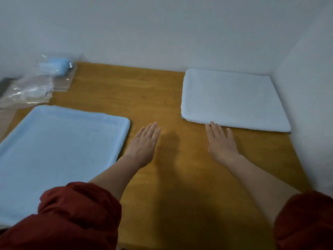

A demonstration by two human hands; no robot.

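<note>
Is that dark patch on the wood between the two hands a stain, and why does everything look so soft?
Head view: likely a soft shadow on the table, beside the left hand and deepening toward the near edge, not a stain; head view: dim, even light, glints only on the plastic bag; head view: slight blur throughout smears the blue towel and the pale towel.

Beyond your right grip a plain pale back wall rises behind the wooden bench; to that grip's right a side wall closes the corner. Light is soft, dim.
</note>
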